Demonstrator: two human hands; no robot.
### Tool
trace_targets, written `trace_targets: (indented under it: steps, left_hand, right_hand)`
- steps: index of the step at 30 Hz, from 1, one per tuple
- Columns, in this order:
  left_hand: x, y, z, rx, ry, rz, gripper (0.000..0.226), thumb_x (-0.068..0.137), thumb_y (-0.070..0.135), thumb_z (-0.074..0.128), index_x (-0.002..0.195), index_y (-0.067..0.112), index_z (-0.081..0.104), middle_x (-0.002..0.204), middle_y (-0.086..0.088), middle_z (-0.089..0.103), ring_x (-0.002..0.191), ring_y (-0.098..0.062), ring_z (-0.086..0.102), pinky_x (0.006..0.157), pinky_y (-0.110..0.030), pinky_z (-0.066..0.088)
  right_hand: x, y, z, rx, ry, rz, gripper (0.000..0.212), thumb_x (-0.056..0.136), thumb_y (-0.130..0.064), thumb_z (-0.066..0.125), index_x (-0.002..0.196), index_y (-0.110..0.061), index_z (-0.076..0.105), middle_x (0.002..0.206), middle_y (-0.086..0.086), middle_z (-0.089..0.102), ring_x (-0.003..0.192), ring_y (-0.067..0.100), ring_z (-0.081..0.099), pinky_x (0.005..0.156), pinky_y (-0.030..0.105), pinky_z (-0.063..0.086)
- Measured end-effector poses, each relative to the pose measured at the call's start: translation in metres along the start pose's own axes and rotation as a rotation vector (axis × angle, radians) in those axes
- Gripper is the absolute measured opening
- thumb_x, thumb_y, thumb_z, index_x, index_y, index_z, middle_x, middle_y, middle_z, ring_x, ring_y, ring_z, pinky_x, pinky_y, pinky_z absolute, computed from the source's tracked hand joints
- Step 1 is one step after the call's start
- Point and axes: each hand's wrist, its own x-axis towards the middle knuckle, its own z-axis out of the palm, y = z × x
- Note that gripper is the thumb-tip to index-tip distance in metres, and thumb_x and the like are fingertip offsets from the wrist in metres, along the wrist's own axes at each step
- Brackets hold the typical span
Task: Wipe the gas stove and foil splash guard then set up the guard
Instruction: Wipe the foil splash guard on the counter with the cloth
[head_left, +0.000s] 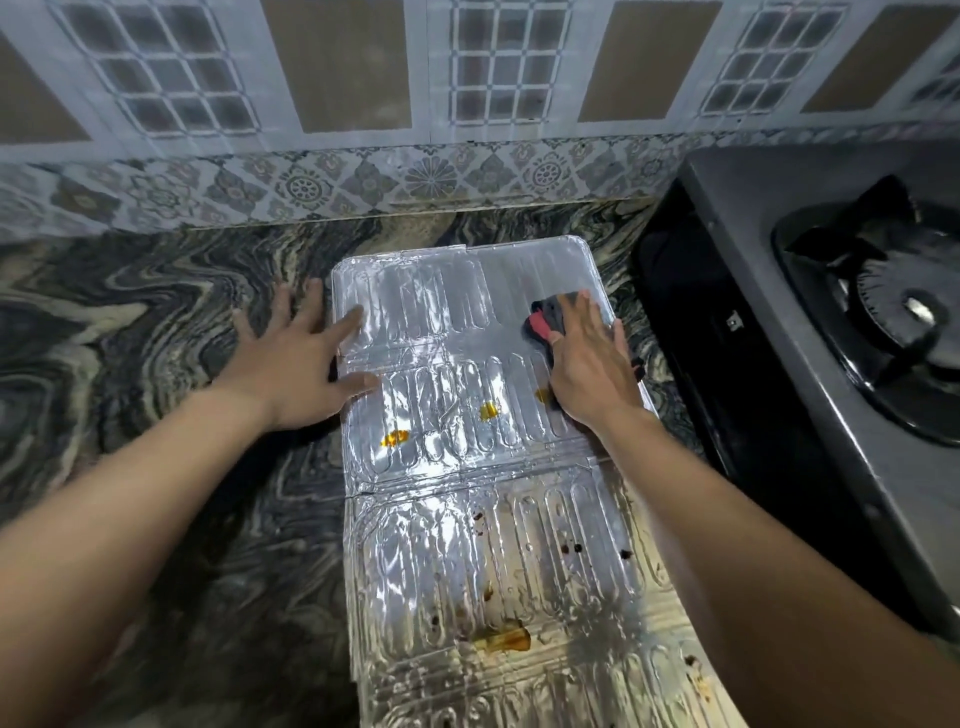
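Note:
The foil splash guard (467, 519) lies flat on the marbled counter, its ribbed silver panels running from the wall toward me. Yellow oil spots and brown crumbs mark the middle and near panels. My right hand (587, 364) presses a dark cloth with a red patch (545, 317) onto the far panel's right side. My left hand (296, 358) rests flat with fingers spread, thumb and forefinger on the guard's left edge, the other fingers on the counter. The black gas stove (769, 291) stands to the right, apart from the guard.
A burner with its black pan support (893, 312) sits at the stove's right. The patterned tile wall (415, 176) runs along the back of the counter. Marbled counter (145, 322) spreads to the left of the guard.

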Motion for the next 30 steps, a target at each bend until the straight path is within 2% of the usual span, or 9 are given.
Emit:
trace_targets:
  steps: [3, 6, 9, 11, 15, 19, 24, 30]
  left_hand:
    - [-0.019, -0.007, 0.005, -0.020, -0.047, 0.007, 0.110, 0.064, 0.092, 0.047, 0.155, 0.048, 0.002, 0.162, -0.003, -0.029, 0.150, -0.032, -0.022, 0.114, -0.068, -0.003]
    - [-0.031, -0.011, 0.013, -0.002, -0.128, -0.035, 0.120, 0.050, 0.097, 0.050, 0.151, 0.055, 0.000, 0.160, -0.003, -0.032, 0.150, -0.034, -0.020, 0.115, -0.069, 0.000]
    - [-0.031, -0.011, 0.018, -0.030, -0.139, -0.066, 0.122, 0.048, 0.096, 0.054, 0.151, 0.057, -0.001, 0.162, -0.003, -0.028, 0.151, -0.035, -0.017, 0.115, -0.070, 0.003]
    - [-0.030, -0.010, 0.019, -0.056, -0.128, -0.067, 0.122, 0.050, 0.093, 0.059, 0.151, 0.056, 0.001, 0.163, -0.003, -0.025, 0.151, -0.035, -0.017, 0.114, -0.071, 0.001]
    - [-0.031, -0.011, 0.020, -0.083, -0.124, -0.073, 0.123, 0.049, 0.091, 0.062, 0.151, 0.057, 0.003, 0.165, -0.004, -0.019, 0.151, -0.036, -0.014, 0.114, -0.071, 0.001]
    - [-0.033, -0.010, 0.018, -0.086, -0.129, -0.071, 0.121, 0.053, 0.088, 0.064, 0.152, 0.056, 0.002, 0.165, -0.005, -0.018, 0.151, -0.036, -0.015, 0.113, -0.071, -0.001]
    - [-0.034, -0.011, 0.017, -0.091, -0.129, -0.073, 0.121, 0.053, 0.087, 0.066, 0.151, 0.057, 0.002, 0.166, -0.006, -0.017, 0.151, -0.037, -0.014, 0.113, -0.073, 0.000]
    - [-0.036, -0.011, 0.016, -0.100, -0.126, -0.079, 0.120, 0.054, 0.085, 0.068, 0.152, 0.056, 0.004, 0.166, -0.006, -0.014, 0.151, -0.037, -0.014, 0.113, -0.072, -0.001]
  right_hand:
    - [0.003, 0.000, 0.002, 0.004, -0.009, 0.008, 0.058, 0.103, -0.015, 0.043, 0.155, -0.016, 0.019, 0.165, 0.010, 0.000, 0.152, 0.022, -0.005, 0.121, 0.043, -0.008]
    - [0.006, -0.002, 0.007, 0.020, 0.029, 0.059, 0.057, 0.103, -0.017, 0.037, 0.155, -0.014, 0.016, 0.165, 0.012, 0.001, 0.152, 0.021, -0.003, 0.122, 0.047, -0.005]
    - [0.005, -0.010, 0.011, -0.006, 0.026, 0.065, 0.053, 0.103, -0.017, 0.036, 0.154, -0.011, 0.020, 0.164, 0.015, 0.003, 0.152, 0.025, -0.001, 0.122, 0.049, -0.004]
    - [0.003, -0.019, 0.016, -0.008, 0.036, 0.048, 0.058, 0.102, -0.014, 0.038, 0.155, -0.009, 0.015, 0.164, 0.015, 0.005, 0.152, 0.026, 0.001, 0.122, 0.050, 0.000]
    - [-0.004, -0.050, 0.036, -0.009, 0.020, -0.087, 0.070, 0.095, -0.008, 0.045, 0.155, -0.008, 0.009, 0.164, 0.015, 0.006, 0.152, 0.026, 0.004, 0.122, 0.050, 0.001]
    - [-0.008, -0.089, 0.052, -0.001, 0.013, -0.261, 0.079, 0.087, -0.003, 0.053, 0.155, -0.011, 0.013, 0.164, 0.014, 0.009, 0.151, 0.026, 0.006, 0.120, 0.050, -0.002]
    - [-0.012, -0.114, 0.059, 0.033, -0.054, -0.384, 0.069, 0.095, -0.008, 0.047, 0.155, -0.014, 0.013, 0.164, 0.011, 0.008, 0.152, 0.024, 0.003, 0.120, 0.050, -0.003]
    - [-0.028, -0.106, 0.059, 0.071, -0.140, -0.538, 0.054, 0.103, -0.015, 0.038, 0.154, -0.023, 0.021, 0.165, 0.004, 0.012, 0.152, 0.018, 0.005, 0.122, 0.046, -0.003]
